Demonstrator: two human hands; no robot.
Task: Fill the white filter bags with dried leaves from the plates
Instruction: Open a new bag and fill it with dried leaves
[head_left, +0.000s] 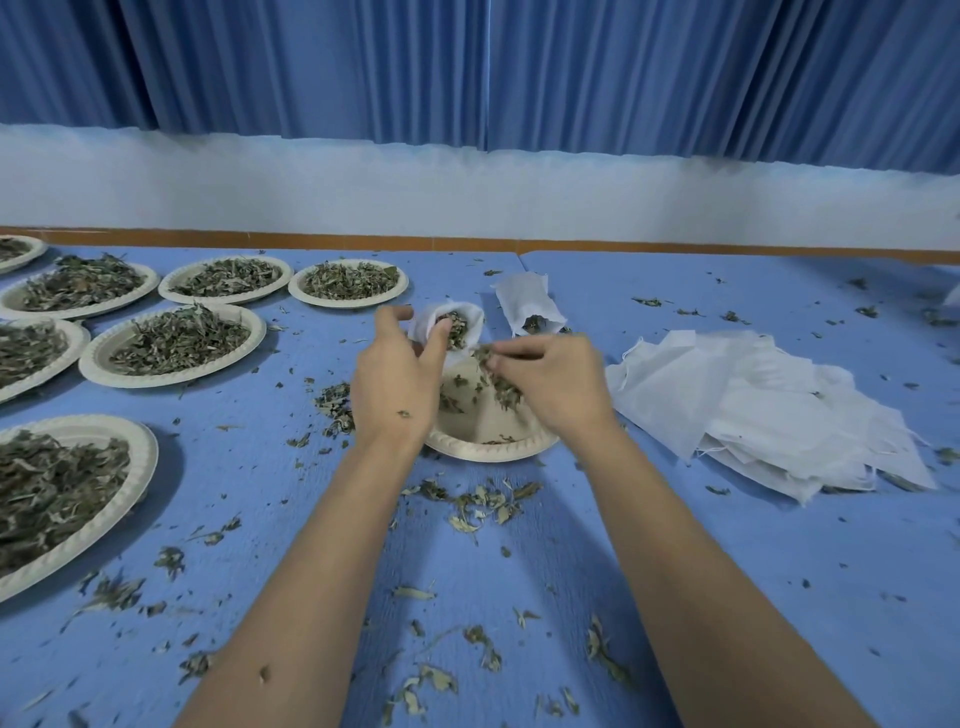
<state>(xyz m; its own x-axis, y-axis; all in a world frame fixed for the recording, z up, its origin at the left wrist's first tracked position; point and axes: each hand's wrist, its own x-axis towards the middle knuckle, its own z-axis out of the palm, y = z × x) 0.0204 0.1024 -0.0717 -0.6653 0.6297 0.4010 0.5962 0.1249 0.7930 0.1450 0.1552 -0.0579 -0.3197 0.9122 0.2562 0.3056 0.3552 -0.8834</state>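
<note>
Head view gives me the white filter bag (457, 325) near frame centre, its open mouth toward me with leaves inside. My left hand (397, 374) grips it at the rim, fingers curled round the cloth. At its 4 o'clock my right hand (553, 382) pinches a clump of dried leaves (496, 382) above a nearly bare plate (488, 449). A second bag (530, 304) lies on the blue bench (701, 571) at 1 o'clock of the held one. A pile of flat bags (769, 415) sits at 3 o'clock, and heaped plates (156, 382) spread from 8 to 10 o'clock. Leaf scraps (478, 501) litter the bench.
</note>
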